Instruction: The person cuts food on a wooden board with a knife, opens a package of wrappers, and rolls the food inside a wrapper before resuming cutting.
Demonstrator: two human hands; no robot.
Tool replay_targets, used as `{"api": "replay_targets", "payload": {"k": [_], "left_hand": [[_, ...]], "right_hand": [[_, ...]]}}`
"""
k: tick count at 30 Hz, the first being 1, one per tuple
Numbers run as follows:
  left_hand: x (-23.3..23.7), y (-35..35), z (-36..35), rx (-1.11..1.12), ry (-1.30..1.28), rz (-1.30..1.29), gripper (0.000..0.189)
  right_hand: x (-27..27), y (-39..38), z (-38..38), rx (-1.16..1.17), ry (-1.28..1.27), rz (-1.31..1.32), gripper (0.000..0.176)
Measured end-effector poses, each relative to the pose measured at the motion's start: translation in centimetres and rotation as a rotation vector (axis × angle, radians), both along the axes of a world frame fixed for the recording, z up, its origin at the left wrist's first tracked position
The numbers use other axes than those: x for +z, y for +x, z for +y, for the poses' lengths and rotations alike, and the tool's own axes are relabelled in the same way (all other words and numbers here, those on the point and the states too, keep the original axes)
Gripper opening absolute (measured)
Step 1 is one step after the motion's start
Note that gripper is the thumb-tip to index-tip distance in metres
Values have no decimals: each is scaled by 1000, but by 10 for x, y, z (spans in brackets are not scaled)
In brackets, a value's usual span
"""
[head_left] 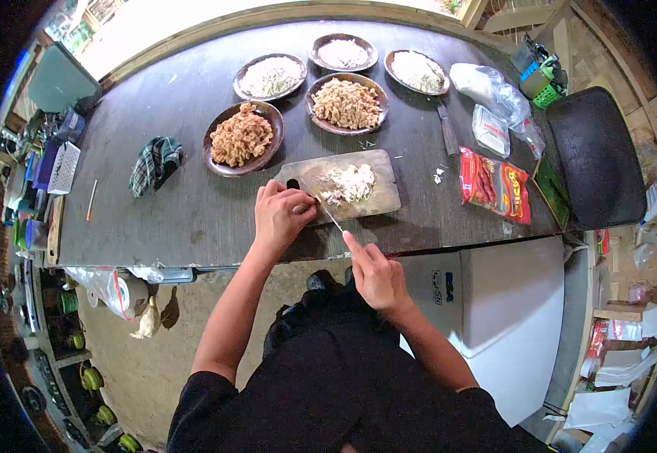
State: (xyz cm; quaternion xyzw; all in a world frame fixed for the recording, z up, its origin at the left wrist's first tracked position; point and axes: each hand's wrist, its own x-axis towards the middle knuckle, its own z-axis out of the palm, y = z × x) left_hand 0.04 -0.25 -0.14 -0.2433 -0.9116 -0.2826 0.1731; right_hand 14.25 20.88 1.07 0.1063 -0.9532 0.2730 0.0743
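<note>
My right hand (377, 275) grips a knife by its pale handle, its thin blade (330, 214) slanting up and left across the wooden cutting board (381, 198). Beside the blade, my left hand (283, 215) has its fingers bent down at the board's left end. They are closed around a small piece, mostly hidden, whose kind I cannot make out. A heap of pale chopped pieces (356, 183) lies on the board to the right of the blade. A dark oval spot (293, 183) shows at the board's left end, just past my left fingers.
Brown plates hold fried brown food (242, 136), lighter crisp pieces (346, 104) and white shreds (270, 77). Rightward lie another knife (448, 130), a red sausage packet (495, 185), plastic bags (487, 87) and a black chair (596, 158). A checked cloth (156, 164) sits left.
</note>
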Motion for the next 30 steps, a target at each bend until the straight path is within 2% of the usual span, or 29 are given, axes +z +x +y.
{"api": "replay_targets", "payload": {"k": [12, 15, 17, 21, 26, 30], "left_hand": [[7, 2, 1, 34, 35, -41, 12], [6, 2, 1, 33, -11, -40, 12], [7, 1, 0, 26, -31, -49, 12], [5, 0, 0, 28, -22, -56, 12], [1, 0, 1, 22, 20, -16, 12], [6, 2, 1, 31, -2, -15, 11]], "right_hand": [[4, -18, 0, -56, 52, -39, 63], [5, -8, 3, -1, 21, -12, 62], [8, -4, 0, -1, -34, -18, 55], [4, -4, -3, -4, -45, -15, 57], [-1, -11, -11, -27, 96, -40, 57], [1, -16, -12, -34, 74, -20, 56]]}}
